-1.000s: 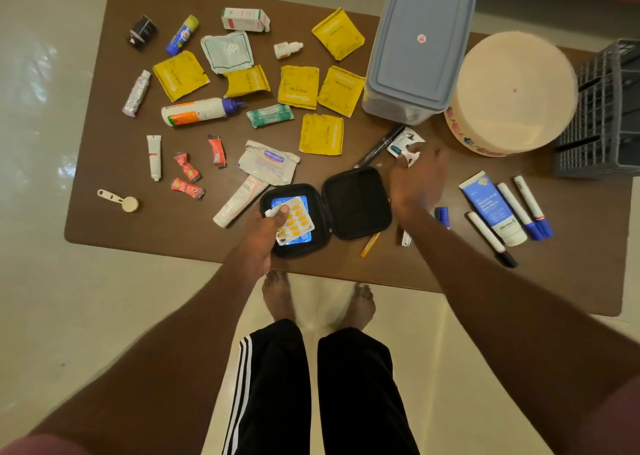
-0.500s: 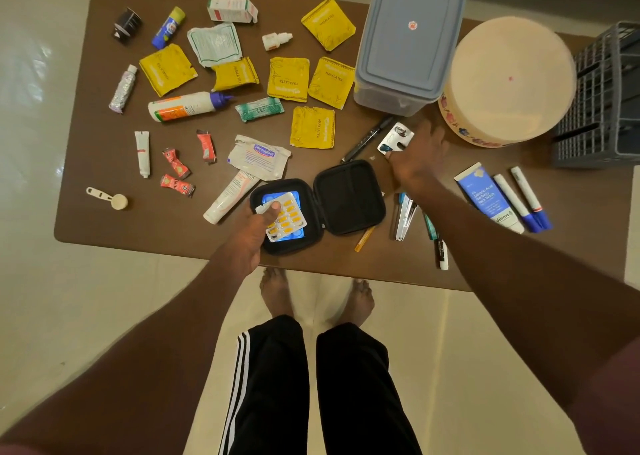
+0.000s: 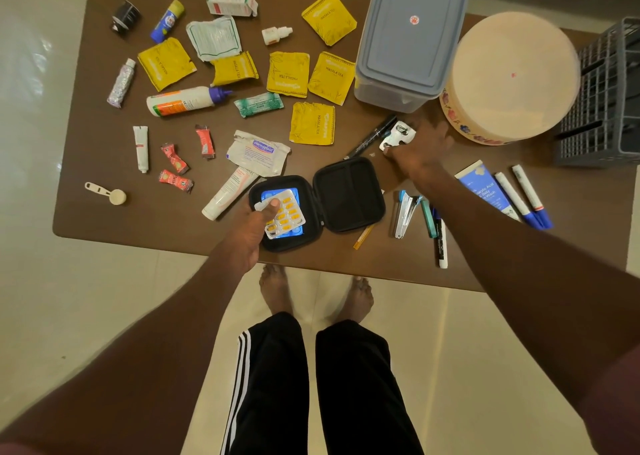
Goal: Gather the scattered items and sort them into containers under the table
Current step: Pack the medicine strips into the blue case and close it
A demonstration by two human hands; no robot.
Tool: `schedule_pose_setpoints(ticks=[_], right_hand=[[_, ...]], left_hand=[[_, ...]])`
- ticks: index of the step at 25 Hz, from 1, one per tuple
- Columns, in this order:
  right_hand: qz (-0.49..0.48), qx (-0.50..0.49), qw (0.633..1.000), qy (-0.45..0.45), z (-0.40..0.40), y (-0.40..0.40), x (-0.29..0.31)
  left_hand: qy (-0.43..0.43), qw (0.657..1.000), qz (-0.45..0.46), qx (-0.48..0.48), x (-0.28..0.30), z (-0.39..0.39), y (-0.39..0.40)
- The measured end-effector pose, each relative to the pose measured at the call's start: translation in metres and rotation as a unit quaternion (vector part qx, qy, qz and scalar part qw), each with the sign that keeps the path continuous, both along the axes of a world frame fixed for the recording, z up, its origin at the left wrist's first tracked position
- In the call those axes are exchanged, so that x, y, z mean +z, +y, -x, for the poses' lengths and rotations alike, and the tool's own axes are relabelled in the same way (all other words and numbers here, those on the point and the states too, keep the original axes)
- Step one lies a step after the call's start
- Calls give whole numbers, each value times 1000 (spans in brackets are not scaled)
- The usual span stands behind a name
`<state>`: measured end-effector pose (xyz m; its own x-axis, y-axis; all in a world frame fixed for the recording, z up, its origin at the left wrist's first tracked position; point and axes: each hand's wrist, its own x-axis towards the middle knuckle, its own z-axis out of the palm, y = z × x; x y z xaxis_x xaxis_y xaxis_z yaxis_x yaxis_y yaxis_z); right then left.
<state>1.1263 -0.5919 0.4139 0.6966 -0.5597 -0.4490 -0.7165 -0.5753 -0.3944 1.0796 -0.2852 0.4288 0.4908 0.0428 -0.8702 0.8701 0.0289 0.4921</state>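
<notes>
A black zip case [image 3: 349,198] lies open near the front edge of the brown table [image 3: 104,219]. My left hand [image 3: 251,227] pinches a blister strip of orange pills [image 3: 285,214] over the case's left half, where a blue pack lies. My right hand [image 3: 420,149] reaches past the case and pinches a small silver-white packet [image 3: 398,136] beside a black pen [image 3: 372,137]. Several yellow tea sachets [image 3: 287,73], tubes and red sachets [image 3: 173,163] lie scattered to the left.
A lidded grey box [image 3: 412,32], a round cream tin [image 3: 512,73] and a dark slotted basket [image 3: 609,94] stand at the back right. A stapler [image 3: 403,212], markers [image 3: 441,243] and a blue tube [image 3: 483,188] lie right of the case. My bare feet show below the table edge.
My right hand moved forward from beside the case to the silver-white packet and closed its fingers on it, uncovering the stapler and markers. My left hand keeps the pill strip over the case.
</notes>
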Motion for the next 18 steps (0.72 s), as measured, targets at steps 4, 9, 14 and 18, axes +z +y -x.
schedule_pose_setpoints(ticks=[4, 9, 14, 18], right_hand=[[-19, -26, 999, 4, -4, 0, 4], [80, -19, 995, -55, -4, 17, 6], [151, 67, 985, -49, -2, 30, 0], [165, 92, 981, -52, -4, 24, -11]], left_hand=[[-1, 1000, -4, 1, 2, 0, -1], [10, 1000, -10, 1, 3, -1, -2], [8, 1000, -14, -1, 5, -2, -1], [4, 1000, -7, 5, 8, -2, -4]])
